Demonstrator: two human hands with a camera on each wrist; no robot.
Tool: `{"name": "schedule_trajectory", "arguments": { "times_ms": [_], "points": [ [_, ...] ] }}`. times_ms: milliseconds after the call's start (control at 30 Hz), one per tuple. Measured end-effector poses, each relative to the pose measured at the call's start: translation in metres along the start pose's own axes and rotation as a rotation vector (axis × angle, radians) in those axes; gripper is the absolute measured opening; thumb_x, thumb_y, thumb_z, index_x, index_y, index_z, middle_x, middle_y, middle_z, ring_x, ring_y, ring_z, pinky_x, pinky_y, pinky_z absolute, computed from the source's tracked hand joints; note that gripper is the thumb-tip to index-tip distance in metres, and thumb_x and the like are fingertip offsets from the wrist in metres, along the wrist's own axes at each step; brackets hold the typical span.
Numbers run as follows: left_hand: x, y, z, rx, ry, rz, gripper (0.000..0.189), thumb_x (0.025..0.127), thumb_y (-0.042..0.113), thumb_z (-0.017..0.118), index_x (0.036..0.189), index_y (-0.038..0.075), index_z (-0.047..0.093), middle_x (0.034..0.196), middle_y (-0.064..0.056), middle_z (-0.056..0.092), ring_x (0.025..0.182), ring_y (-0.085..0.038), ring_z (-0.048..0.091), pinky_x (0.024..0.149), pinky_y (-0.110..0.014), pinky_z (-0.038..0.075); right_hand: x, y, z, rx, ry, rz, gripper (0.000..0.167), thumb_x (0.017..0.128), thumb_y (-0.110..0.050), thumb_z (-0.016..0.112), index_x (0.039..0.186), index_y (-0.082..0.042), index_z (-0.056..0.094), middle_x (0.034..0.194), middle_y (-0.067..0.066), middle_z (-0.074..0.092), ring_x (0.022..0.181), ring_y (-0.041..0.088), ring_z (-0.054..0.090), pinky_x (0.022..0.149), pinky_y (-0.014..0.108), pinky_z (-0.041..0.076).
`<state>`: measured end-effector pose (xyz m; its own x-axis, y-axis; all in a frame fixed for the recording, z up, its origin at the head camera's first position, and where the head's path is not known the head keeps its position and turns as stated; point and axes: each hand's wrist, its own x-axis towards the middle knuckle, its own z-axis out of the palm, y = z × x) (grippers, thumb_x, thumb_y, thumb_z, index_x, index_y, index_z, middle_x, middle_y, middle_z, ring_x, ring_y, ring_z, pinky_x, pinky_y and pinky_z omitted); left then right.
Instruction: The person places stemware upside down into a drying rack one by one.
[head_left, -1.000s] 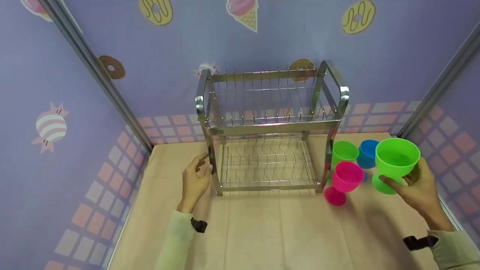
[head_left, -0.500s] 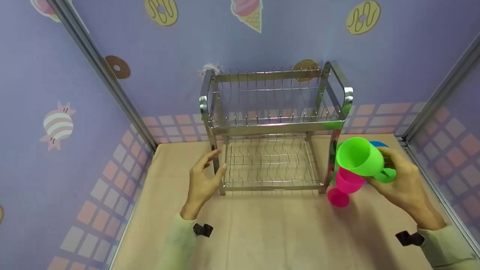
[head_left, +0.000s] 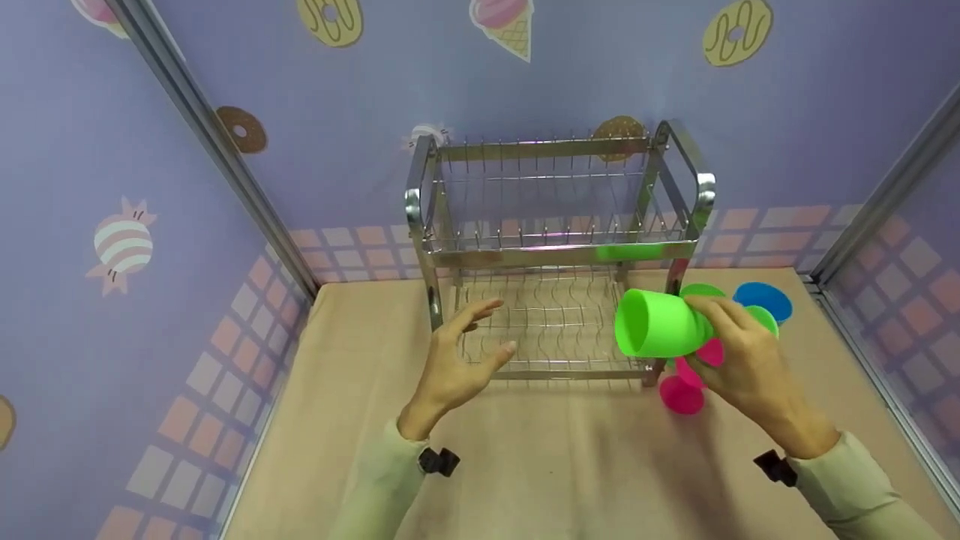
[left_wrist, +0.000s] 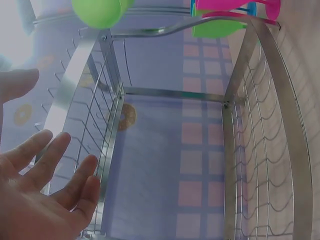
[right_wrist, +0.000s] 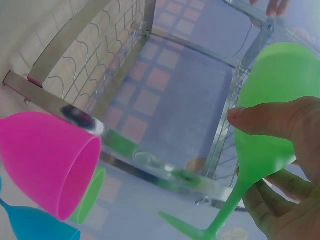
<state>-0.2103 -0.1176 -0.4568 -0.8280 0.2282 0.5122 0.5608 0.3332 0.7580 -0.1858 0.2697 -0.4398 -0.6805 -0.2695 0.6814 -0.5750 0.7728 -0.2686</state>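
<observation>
My right hand (head_left: 739, 364) grips a light green plastic goblet (head_left: 664, 324) around the lower bowl and stem. The goblet lies tipped sideways in the air, its mouth facing left, in front of the right leg of a two-tier metal dish rack (head_left: 562, 259). In the right wrist view the thumb presses on the goblet's bowl (right_wrist: 272, 100), and its stem and foot stick out below the fingers. My left hand (head_left: 461, 360) holds nothing; its fingers and thumb are spread apart before the rack's lower left side. The left wrist view shows those loosely bent fingers (left_wrist: 47, 170) beside the rack's frame.
A pink goblet (head_left: 682, 394), another green goblet (head_left: 703, 289) and a blue goblet (head_left: 763, 301) stand right of the rack, partly hidden by my right hand and the held goblet. Patterned walls (head_left: 555, 82) enclose the cloth-covered table (head_left: 525, 465) at the back and sides.
My right hand has carried the green goblet leftward, tipping it from upright onto its side. My left hand has moved right, in front of the rack, with fingers opening wider.
</observation>
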Motion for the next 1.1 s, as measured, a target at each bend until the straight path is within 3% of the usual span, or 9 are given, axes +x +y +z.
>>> {"name": "schedule_trajectory", "arguments": {
  "times_ms": [133, 367, 533, 1100],
  "points": [
    [0.003, 0.006, 0.01, 0.031, -0.032, 0.008, 0.062, 0.091, 0.032, 0.082, 0.147, 0.012, 0.062, 0.147, -0.004, 0.067, 0.131, -0.029, 0.064, 0.11, -0.052, 0.053, 0.004, -0.008, 0.009, -0.025, -0.005, -0.037, 0.087, 0.052, 0.017, 0.099, 0.132, 0.005, 0.065, 0.123, 0.028, 0.068, 0.111, 0.048, 0.07, 0.094, 0.062, 0.061],
    [0.008, 0.009, 0.023, -0.011, -0.088, 0.03, 0.067, 0.09, 0.032, 0.083, 0.148, 0.01, 0.06, 0.149, -0.007, 0.065, 0.133, -0.029, 0.063, 0.111, -0.049, 0.053, 0.008, -0.019, 0.022, -0.074, -0.034, -0.078, 0.09, 0.051, 0.016, 0.1, 0.133, 0.003, 0.066, 0.123, 0.027, 0.068, 0.111, 0.048, 0.068, 0.097, 0.063, 0.061],
    [0.011, 0.008, 0.031, -0.019, -0.115, 0.013, 0.069, 0.09, 0.034, 0.083, 0.15, 0.011, 0.057, 0.151, -0.007, 0.063, 0.135, -0.028, 0.062, 0.112, -0.048, 0.053, 0.012, -0.023, 0.032, -0.104, -0.048, -0.104, 0.081, 0.058, 0.018, 0.093, 0.133, 0.002, 0.066, 0.122, 0.027, 0.069, 0.109, 0.048, 0.069, 0.097, 0.063, 0.061],
    [0.016, 0.015, 0.049, -0.029, -0.194, -0.012, 0.078, 0.09, 0.04, 0.084, 0.155, 0.012, 0.052, 0.154, -0.007, 0.059, 0.138, -0.028, 0.059, 0.115, -0.048, 0.05, 0.02, -0.042, 0.046, -0.092, -0.099, -0.097, 0.08, 0.065, 0.013, 0.094, 0.138, -0.002, 0.065, 0.126, 0.026, 0.068, 0.112, 0.049, 0.069, 0.099, 0.063, 0.06]
  ]
}}
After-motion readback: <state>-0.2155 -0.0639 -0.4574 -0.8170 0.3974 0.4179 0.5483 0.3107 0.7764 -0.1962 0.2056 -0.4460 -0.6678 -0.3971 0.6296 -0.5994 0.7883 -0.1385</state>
